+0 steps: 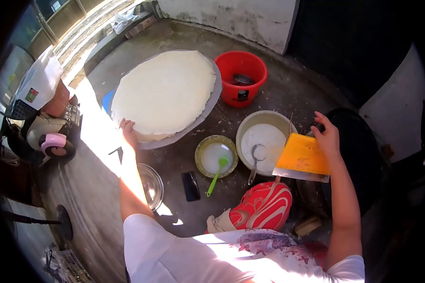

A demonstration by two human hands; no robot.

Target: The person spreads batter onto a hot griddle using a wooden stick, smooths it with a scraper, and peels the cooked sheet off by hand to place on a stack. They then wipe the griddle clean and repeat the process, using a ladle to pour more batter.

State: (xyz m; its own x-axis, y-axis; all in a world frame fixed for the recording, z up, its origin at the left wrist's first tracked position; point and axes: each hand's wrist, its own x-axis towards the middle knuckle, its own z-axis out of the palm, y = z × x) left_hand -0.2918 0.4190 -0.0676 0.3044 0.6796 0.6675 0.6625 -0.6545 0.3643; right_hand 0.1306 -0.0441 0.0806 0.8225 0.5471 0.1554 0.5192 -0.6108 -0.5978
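My left hand (129, 132) is at the near left edge of a large, pale round sheet of thin dough (165, 92), its fingers bent together on that edge. The sheet covers most of a round grey tray (199, 123). In my right hand (327, 136) is a yellow scraper (303, 154) with a straight pale lower edge, gripped at its right end. The scraper hangs over the right side of a cream basin (243, 127) of white batter, in which a metal ladle (253, 170) rests.
A green-handled brush (215, 181) leans in a bowl (199, 160) of whitish liquid. A red bucket (225, 96) stands behind. Nearby are a phone (191, 186), a metal bowl (158, 181), a red patterned cushioned thing (269, 203) and a large black round pan (352, 155).
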